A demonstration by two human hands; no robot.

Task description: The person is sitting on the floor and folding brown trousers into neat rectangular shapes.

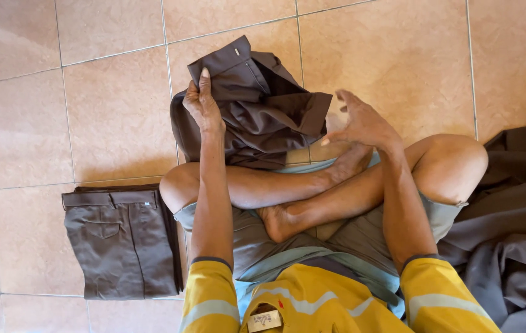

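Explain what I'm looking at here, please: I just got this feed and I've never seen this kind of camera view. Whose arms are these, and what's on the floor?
There is no machine here. A camera worn on a person's head looks straight down, so the two arms are the wearer's own, in yellow sleeves, and the bare legs are crossed on a tiled floor. The left hand has a grip on a crumpled dark brown garment lying in front of the legs. The right hand hovers open beside it, holding nothing. At the person's left lies a neatly folded pair of brown trousers. At the right edge is a loose heap of similar dark cloth.
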